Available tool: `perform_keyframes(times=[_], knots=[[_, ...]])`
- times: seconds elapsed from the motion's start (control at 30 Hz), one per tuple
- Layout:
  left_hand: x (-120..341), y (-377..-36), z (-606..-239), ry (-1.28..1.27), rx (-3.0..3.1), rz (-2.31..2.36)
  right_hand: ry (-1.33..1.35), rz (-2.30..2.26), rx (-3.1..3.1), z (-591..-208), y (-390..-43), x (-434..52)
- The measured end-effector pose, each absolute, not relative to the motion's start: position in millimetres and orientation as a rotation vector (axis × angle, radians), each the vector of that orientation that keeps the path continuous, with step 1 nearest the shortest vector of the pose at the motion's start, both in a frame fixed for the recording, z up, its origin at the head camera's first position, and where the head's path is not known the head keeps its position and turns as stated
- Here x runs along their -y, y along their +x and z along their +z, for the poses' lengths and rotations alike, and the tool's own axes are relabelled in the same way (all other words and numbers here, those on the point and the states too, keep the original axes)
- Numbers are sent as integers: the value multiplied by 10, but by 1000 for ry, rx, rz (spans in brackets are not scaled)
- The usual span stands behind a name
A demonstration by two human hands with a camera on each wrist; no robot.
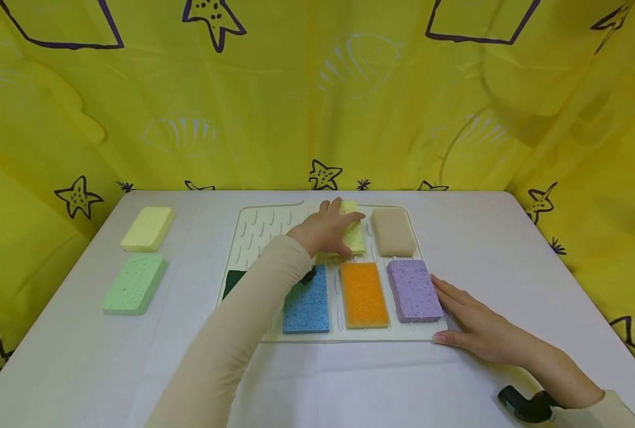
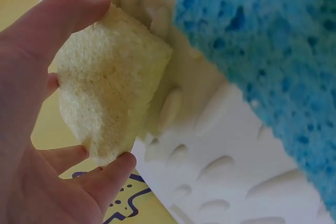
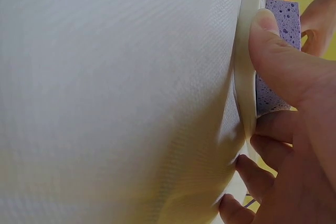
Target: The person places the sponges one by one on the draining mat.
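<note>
Sitting nearest: black wrist unit [image 1: 528, 410], 4 o'clock (clock = mat [image 1: 264, 223] centre, head view)
Right hand [image 1: 475, 330]: 4 o'clock, fingers extended and relaxed, thumb on mat's near right corner, fingers along right edge
Mat: pale, ribbed, flat on white table [image 1: 323, 386]
Blue sponge [image 1: 307, 306]: 7 o'clock, near row, partly behind left wrist
Orange sponge [image 1: 364, 295]: 4 o'clock, near row, apart from neighbours
Purple sponge [image 1: 415, 291]: between 3 and 4, just beside right fingers; contact unclear
Dark green piece [image 1: 234, 279]: 9 o'clock, mostly hidden behind left sleeve [image 1: 258, 309]
Green sponge [image 1: 135, 284]: 9 o'clock, off mat
Left hand [image 1: 323, 230]: 12 o'clock, gripping yellow sponge [image 1: 356, 238], thumb one edge, fingertips opposite
Yellow sponge: 1 o'clock, far row; can't tell if resting on mat
Tan sponge [image 1: 393, 232]: 2 o'clock, far row, flat
Pale yellow sponge [image 1: 147, 229]: off mat, just past green sponge at its 12
Curtain [image 1: 274, 119]: yellow, dark stars, 12 o'clock behind table
</note>
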State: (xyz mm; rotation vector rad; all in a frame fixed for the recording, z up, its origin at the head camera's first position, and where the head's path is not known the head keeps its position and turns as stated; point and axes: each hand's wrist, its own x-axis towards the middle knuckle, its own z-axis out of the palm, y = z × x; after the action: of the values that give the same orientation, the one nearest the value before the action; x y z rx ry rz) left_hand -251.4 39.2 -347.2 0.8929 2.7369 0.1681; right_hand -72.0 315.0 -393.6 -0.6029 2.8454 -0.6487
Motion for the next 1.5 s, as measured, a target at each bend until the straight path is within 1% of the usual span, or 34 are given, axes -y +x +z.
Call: perform_keyframes(times=[0.57,0.8,1.2,1.5], knots=[[-451,-2488,-3475,903,-2669,177,-607,-664,-2835,-3940,-734,-3146],[-406,-2508,-3394,918,-2628,187,-617,-667,-2842,-3941,-724,-3147],[-123,-2589,-3248,870,-2640,258,-625,-652,-2850,-3929,-718,-3138],[101,-2582,-3188,848,-2655,318,-608,-682,-2839,-3920,-710,-3126]])
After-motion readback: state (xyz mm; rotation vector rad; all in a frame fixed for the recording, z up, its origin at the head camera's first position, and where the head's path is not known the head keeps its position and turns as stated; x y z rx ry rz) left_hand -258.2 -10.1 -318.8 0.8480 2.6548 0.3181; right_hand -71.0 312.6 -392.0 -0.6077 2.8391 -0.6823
